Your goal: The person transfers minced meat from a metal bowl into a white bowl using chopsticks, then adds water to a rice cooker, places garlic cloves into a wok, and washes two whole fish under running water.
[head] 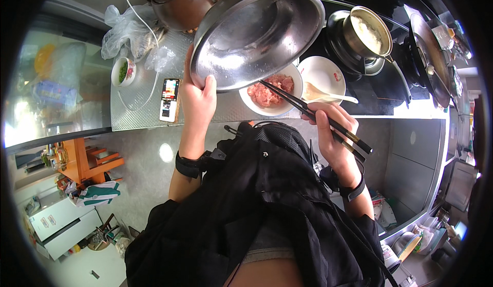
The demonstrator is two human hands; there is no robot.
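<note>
My left hand grips the rim of a large stainless steel basin, tilted up over the counter. Black chopsticks with gold bands are held in my right hand, their tips close to the basin's lower rim. Under the basin, a white bowl holds raw minced meat. A second white bowl stands to its right, with a pale ladle or spoon lying over it. The basin hides part of the meat bowl.
A smartphone lies left of my left hand. Beyond are a small bowl of chopped greens, plastic bags and a brown teapot. At right, a saucepan with pale contents sits near a wok. A white cable crosses the counter.
</note>
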